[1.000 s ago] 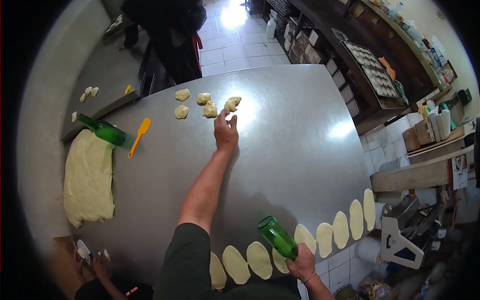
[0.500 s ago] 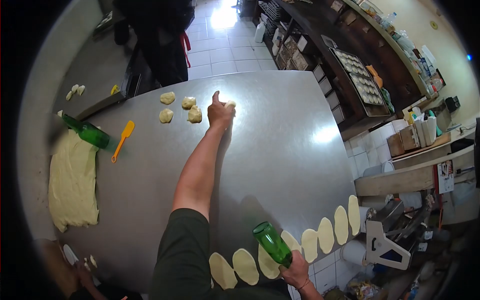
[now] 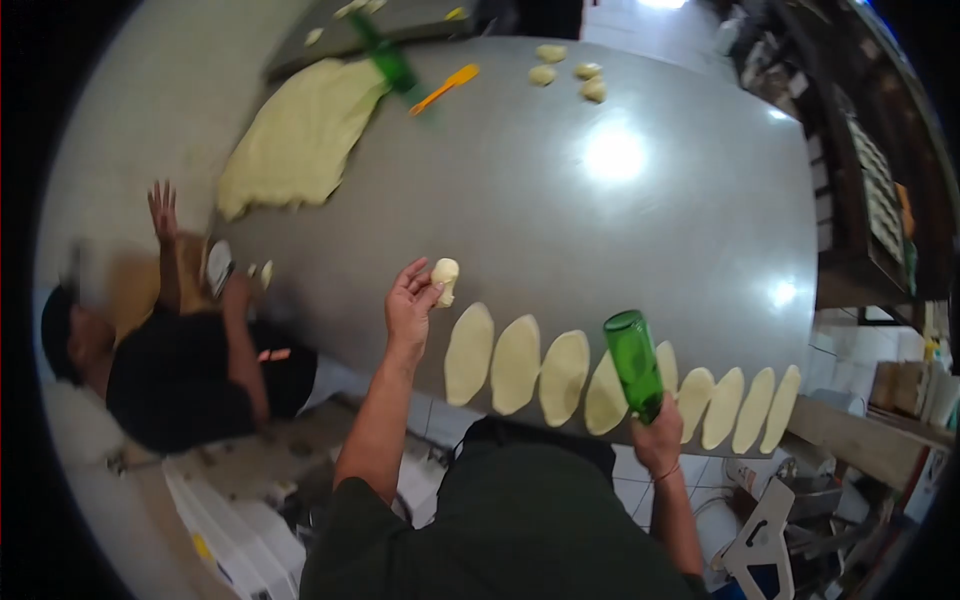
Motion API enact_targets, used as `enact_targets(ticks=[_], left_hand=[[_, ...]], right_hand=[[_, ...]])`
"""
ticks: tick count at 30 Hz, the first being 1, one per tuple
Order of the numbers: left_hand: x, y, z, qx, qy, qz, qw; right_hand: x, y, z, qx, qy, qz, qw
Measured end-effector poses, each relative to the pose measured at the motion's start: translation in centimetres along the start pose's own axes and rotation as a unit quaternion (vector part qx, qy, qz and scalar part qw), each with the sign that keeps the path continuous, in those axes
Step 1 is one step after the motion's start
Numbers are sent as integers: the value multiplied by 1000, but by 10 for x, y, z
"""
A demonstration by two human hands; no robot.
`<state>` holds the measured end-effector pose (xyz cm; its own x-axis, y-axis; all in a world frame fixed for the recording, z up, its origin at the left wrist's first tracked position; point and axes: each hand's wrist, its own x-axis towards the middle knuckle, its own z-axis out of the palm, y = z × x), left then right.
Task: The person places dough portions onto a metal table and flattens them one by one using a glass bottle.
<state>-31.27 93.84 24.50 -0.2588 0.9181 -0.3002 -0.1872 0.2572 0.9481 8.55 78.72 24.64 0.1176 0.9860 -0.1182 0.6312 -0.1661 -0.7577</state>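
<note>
My left hand (image 3: 408, 308) pinches a small piece of dough (image 3: 445, 277) between thumb and fingers, above the steel table (image 3: 500, 200). By its neck, my right hand (image 3: 658, 438) grips a green glass bottle (image 3: 634, 358), its base pointing away from me. A row of flattened dough ovals (image 3: 516, 364) lies along the near table edge, several of them on both sides of the bottle. The bottle hides parts of the ovals under it.
A large dough slab (image 3: 295, 140) lies at the far left, beside a second green bottle (image 3: 390, 65) and an orange spatula (image 3: 446, 90). Several dough lumps (image 3: 592, 88) sit at the back. On the left, a co-worker (image 3: 185, 375) holds a blade-like tool (image 3: 219, 266).
My left hand has drawn back from the far dough lumps towards me, carrying a dough piece. The view has turned left, showing the co-worker. My right hand still holds the bottle.
</note>
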Motion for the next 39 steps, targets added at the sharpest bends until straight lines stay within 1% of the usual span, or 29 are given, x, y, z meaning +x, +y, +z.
enact_targets(ticks=[2,3,6,7,8,9,10,12,14,16,17,18,20,21,22,24,26,27,28,29,30,31,32,33,35,36,37,38,39], left_hand=[[-39,-10,-48,44,94,49,993],[-55,-15,-63,77,121,78,987],[-83,-50,-84,100,154,65,981],[-85,-79,-91,108,132,86,982],[-87,-105,-96,205,127,26,970],[-93,-109,-98,346,108,94,927],[-94,-110,-100,479,87,161,859],[-96,-95,-94,478,89,185,854],[-116,-97,-106,483,94,191,849],[-117,-101,-121,483,57,290,824],[-116,-103,-123,480,54,289,827],[-115,-105,-123,529,-14,284,799],[-113,-109,-123,616,-150,268,725],[-111,-113,-125,592,-195,254,740],[-111,-111,-126,589,-196,254,742],[-113,-101,-127,670,-241,242,659],[-116,-97,-135,667,-249,250,656],[-120,-93,-139,623,-206,306,690],[-122,-87,-141,574,-162,359,718],[-124,-74,-140,525,-98,398,746],[-120,-68,-146,524,-105,396,746],[-116,-63,-154,564,-121,376,725],[-110,-61,-158,603,-137,356,701],[-97,-62,-157,602,-139,356,701],[-51,-64,-150,585,-210,339,707],[-27,-48,-135,611,-234,299,695],[-1,-32,-112,635,-257,258,681],[25,-30,-93,640,-211,292,679],[47,-29,-73,641,-164,327,675]], right_hand=[[2,-4,-1,-19,-27,-2,999],[1,-9,0,-18,-37,-4,999],[-5,-28,5,-39,-48,-30,998],[-9,-37,9,-30,-49,-36,998],[-14,-43,16,-21,-48,-44,998],[-18,-48,21,-26,-49,-47,997],[-21,-53,30,-24,-49,-59,997],[-23,-64,51,-29,-43,-71,996],[-30,-76,69,-36,-66,-46,996],[-29,-89,91,-25,-67,-53,996],[-30,-92,100,-40,-75,-51,995],[-29,-96,109,-56,-86,-50,993],[-24,-107,128,-67,-83,-56,993],[-20,-109,139,-56,-85,-76,992],[-15,-112,148,-45,-87,-98,990],[-5,-121,169,-37,-102,-81,991],[13,-126,193,-49,-55,-151,986],[20,-132,198,-92,-62,-188,976],[24,-137,203,-93,-61,-186,976],[27,-141,207,-134,-106,-195,966],[26,-145,211,-174,-153,-200,952],[23,-154,213,-191,-193,-211,939],[20,-155,223,-192,-194,-208,939],[17,-153,236,-209,-190,-212,935],[27,-159,249,-274,-180,-202,923],[37,-158,250,-275,-183,-197,923],[50,-158,252,-272,-140,-186,934],[66,-158,253,-270,-93,-175,942],[82,-156,253,-278,-84,-169,942]])
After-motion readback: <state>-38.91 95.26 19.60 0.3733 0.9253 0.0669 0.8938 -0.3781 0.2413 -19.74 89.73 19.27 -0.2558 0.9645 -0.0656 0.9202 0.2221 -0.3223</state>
